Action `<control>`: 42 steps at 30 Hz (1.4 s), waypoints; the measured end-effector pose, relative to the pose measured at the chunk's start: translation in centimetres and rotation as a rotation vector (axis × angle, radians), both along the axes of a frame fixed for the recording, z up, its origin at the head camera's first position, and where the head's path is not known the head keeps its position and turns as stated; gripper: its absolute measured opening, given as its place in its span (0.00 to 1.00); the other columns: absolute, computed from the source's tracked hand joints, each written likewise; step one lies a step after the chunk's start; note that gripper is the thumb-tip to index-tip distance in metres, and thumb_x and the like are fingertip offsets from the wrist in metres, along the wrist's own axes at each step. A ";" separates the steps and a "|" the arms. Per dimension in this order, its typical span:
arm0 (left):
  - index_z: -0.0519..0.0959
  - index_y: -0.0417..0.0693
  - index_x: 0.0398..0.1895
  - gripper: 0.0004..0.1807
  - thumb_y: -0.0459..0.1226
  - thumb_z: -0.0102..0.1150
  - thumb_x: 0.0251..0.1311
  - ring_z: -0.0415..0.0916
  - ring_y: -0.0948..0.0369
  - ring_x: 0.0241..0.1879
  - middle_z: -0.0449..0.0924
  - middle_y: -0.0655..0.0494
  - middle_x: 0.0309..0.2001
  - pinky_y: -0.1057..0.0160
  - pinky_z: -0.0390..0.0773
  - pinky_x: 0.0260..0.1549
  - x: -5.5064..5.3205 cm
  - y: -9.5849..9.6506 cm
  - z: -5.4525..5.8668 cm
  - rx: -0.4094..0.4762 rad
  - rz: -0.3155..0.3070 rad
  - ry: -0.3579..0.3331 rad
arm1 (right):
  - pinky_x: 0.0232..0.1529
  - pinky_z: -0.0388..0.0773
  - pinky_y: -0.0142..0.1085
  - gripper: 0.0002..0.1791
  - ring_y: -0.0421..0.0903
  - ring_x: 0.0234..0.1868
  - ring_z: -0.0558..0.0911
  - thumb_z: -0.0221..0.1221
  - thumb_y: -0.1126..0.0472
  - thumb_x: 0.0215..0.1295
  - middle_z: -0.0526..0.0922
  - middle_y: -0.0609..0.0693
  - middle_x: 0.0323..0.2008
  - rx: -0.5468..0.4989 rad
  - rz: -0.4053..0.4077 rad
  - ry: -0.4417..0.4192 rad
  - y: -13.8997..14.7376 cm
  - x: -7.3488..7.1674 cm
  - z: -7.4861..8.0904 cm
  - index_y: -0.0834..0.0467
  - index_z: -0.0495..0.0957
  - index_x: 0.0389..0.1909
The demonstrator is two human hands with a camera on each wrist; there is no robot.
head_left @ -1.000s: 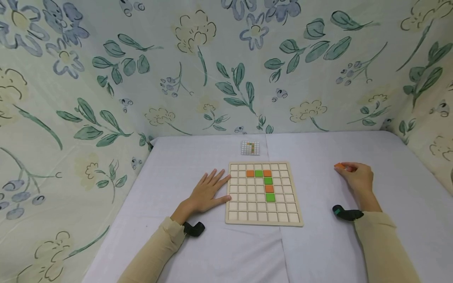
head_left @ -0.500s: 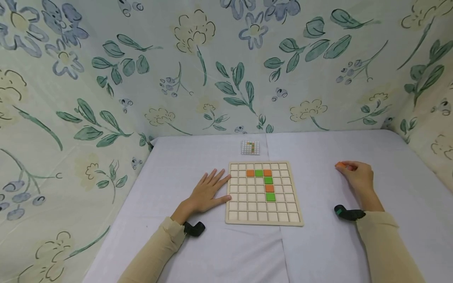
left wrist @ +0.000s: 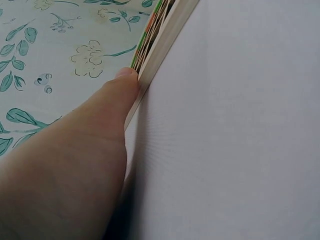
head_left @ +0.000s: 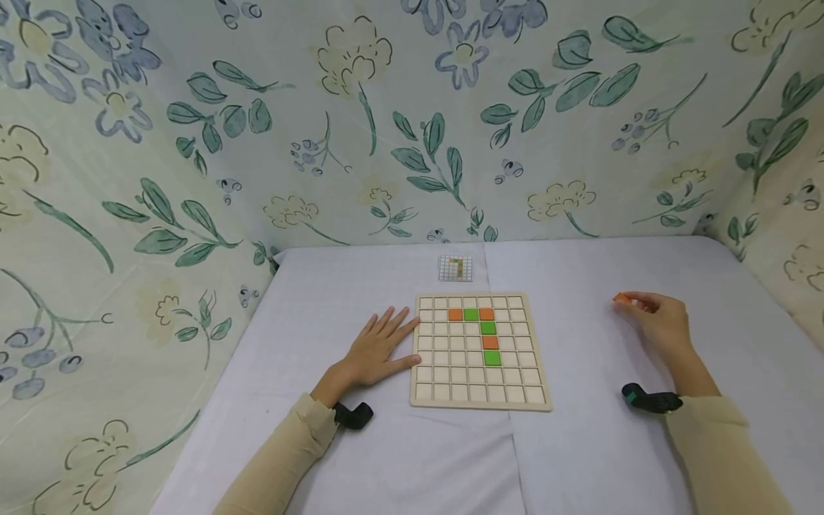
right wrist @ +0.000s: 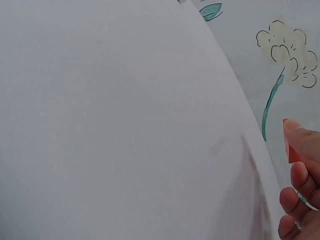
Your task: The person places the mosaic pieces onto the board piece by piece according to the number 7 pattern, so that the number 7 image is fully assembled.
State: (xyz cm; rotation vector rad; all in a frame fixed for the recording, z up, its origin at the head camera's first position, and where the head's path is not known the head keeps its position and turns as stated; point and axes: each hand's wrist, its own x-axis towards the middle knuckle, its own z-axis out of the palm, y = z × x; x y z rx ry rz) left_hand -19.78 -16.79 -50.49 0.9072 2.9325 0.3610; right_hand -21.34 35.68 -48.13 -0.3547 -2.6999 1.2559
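In the head view a wooden grid board (head_left: 458, 395) lies on the white cloth, with orange and green square tiles set in a row and a column. My left hand (head_left: 375, 354) lies spread flat at the board's left side, thumb and fingertips touching its rim; the left wrist view shows the thumb (left wrist: 125, 80) against that edge. Off to the right of the board, my right hand (head_left: 659, 322) pinches an orange tile (head_left: 621, 297) between thumb and fingers. The right wrist view shows the same tile (right wrist: 295, 154) partly covered by the thumb.
Behind the board lies a small pattern card (head_left: 455, 268) printed with a grid and a coloured figure. White cloth (head_left: 573, 458) covers the table. A floral curtain (head_left: 412, 129) hangs behind and at both sides.
My right hand has shifted slightly right with the orange tile, its wrist and sleeve swinging further right. The left hand and the board stay where they were.
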 end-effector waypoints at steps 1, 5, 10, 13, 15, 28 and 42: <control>0.45 0.63 0.81 0.45 0.71 0.35 0.67 0.33 0.50 0.78 0.40 0.55 0.80 0.43 0.35 0.73 0.0 0.0 0.0 0.002 -0.001 0.000 | 0.27 0.65 0.30 0.34 0.46 0.37 0.66 0.62 0.43 0.67 0.71 0.56 0.40 0.007 0.005 0.006 -0.1 0.2 0.2 0.69 0.78 0.59; 0.44 0.65 0.81 0.45 0.71 0.34 0.67 0.31 0.51 0.78 0.38 0.56 0.81 0.45 0.33 0.73 0.0 0.0 -0.2 -0.007 0.004 -0.004 | 0.26 0.66 0.29 0.32 0.46 0.38 0.66 0.62 0.44 0.68 0.71 0.56 0.40 0.005 0.026 0.027 -0.8 1.1 1.2 0.69 0.78 0.58; 0.42 0.66 0.81 0.45 0.71 0.33 0.67 0.30 0.52 0.78 0.36 0.58 0.81 0.46 0.32 0.73 -0.1 0.0 -0.2 -0.019 0.008 -0.010 | 0.25 0.65 0.30 0.32 0.47 0.39 0.65 0.63 0.44 0.68 0.71 0.56 0.42 0.004 0.068 0.061 -2.1 2.2 2.5 0.68 0.77 0.59; 0.43 0.65 0.81 0.45 0.70 0.35 0.67 0.30 0.51 0.78 0.37 0.57 0.81 0.46 0.32 0.73 -0.1 0.0 -0.2 -0.009 0.004 -0.006 | 0.25 0.65 0.31 0.32 0.48 0.40 0.64 0.63 0.44 0.67 0.72 0.56 0.43 0.024 0.090 0.081 -3.0 2.8 3.1 0.67 0.78 0.58; 0.43 0.65 0.81 0.44 0.70 0.35 0.67 0.30 0.52 0.78 0.37 0.57 0.81 0.46 0.32 0.73 0.0 0.0 -0.1 -0.009 0.005 -0.010 | 0.25 0.65 0.31 0.31 0.48 0.40 0.64 0.63 0.44 0.67 0.72 0.56 0.42 0.034 0.105 0.091 -3.6 3.0 3.4 0.67 0.78 0.58; 0.44 0.64 0.81 0.45 0.71 0.33 0.67 0.31 0.51 0.78 0.38 0.56 0.81 0.45 0.34 0.73 -0.1 0.0 -0.3 -0.012 0.003 0.007 | 0.25 0.62 0.34 0.24 0.46 0.36 0.65 0.67 0.50 0.66 0.71 0.53 0.33 0.053 0.172 0.203 -6.5 4.2 3.9 0.65 0.82 0.52; 0.43 0.65 0.81 0.45 0.71 0.33 0.67 0.31 0.51 0.78 0.37 0.58 0.81 0.46 0.34 0.73 -0.2 -0.1 -0.2 -0.030 0.004 0.002 | 0.24 0.63 0.33 0.18 0.45 0.31 0.66 0.68 0.55 0.64 0.72 0.53 0.30 0.034 0.295 0.215 -9.3 5.3 4.3 0.63 0.85 0.49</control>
